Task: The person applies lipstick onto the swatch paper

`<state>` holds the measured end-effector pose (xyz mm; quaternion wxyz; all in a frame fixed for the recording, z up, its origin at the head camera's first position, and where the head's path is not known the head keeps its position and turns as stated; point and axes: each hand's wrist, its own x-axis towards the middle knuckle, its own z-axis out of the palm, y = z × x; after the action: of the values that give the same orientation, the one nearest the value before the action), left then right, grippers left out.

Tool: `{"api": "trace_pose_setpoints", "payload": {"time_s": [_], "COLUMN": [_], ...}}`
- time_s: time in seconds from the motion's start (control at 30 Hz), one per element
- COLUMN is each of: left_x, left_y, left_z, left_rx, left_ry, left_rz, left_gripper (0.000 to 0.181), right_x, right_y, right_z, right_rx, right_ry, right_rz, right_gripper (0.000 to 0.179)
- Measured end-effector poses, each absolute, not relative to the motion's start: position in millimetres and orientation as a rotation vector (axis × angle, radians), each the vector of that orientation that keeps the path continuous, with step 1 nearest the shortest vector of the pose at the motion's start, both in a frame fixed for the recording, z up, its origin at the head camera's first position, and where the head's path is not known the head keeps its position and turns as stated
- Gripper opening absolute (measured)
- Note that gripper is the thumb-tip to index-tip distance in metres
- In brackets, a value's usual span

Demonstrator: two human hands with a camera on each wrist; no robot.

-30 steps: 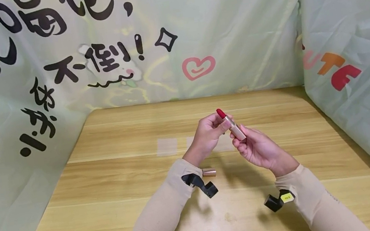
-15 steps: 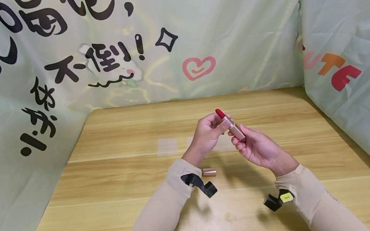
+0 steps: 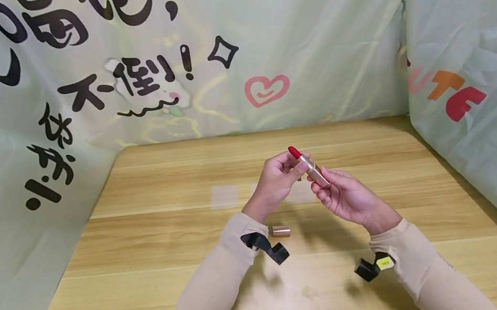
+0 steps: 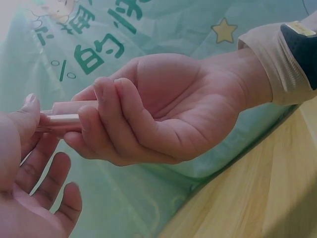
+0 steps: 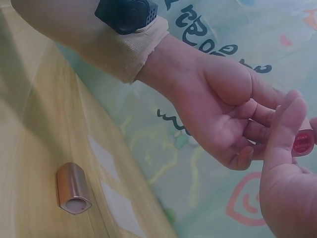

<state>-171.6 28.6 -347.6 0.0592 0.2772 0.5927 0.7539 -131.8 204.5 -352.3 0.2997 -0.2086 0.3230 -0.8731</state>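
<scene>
Both hands hold one lipstick point(image 3: 318, 176) above the table, its red bullet point(image 3: 295, 152) bare and tilted up to the left. My left hand point(image 3: 277, 180) pinches its upper part, below the bullet, between thumb and fingers. The right hand point(image 3: 349, 198) grips the rose-gold base from the other end. In the left wrist view, fingers of the right hand point(image 4: 173, 111) curl round the shiny case point(image 4: 67, 120). A red label point(image 5: 303, 143) shows on the base's end in the right wrist view. The rose-gold cap point(image 3: 281, 231) lies on its side on the table, near the left wrist.
The wooden table point(image 3: 191, 290) bears pale square patches point(image 3: 224, 197) behind the hands. Printed curtains point(image 3: 329, 48) stand along its back and sides. A black wrist camera point(image 3: 266, 248) juts from the left sleeve, another camera point(image 3: 368, 269) from the right.
The lipstick and left arm have shifted very slightly left. Both hands keep the same hold, and the cap stays where it lay.
</scene>
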Motion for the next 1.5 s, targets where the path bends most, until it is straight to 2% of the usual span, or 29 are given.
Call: {"api": "trace_pose_setpoints", "payload": {"time_s": [0.8, 1.5], "left_x": [-177, -186], "left_y": [-10, -68], "left_z": [-348, -376], "left_rx": [0.779, 0.514], "left_ry": [1.818, 2.244], "left_rz": [2.215, 2.01], "left_gripper": [0.034, 0.032], "right_x": [-139, -154], "right_y": [207, 200], "right_z": [-353, -352], "right_rx": [-0.588, -0.455], "right_ry": [1.025, 1.268], "right_rz": [-2.318, -2.395], "right_gripper": [0.03, 0.014]}}
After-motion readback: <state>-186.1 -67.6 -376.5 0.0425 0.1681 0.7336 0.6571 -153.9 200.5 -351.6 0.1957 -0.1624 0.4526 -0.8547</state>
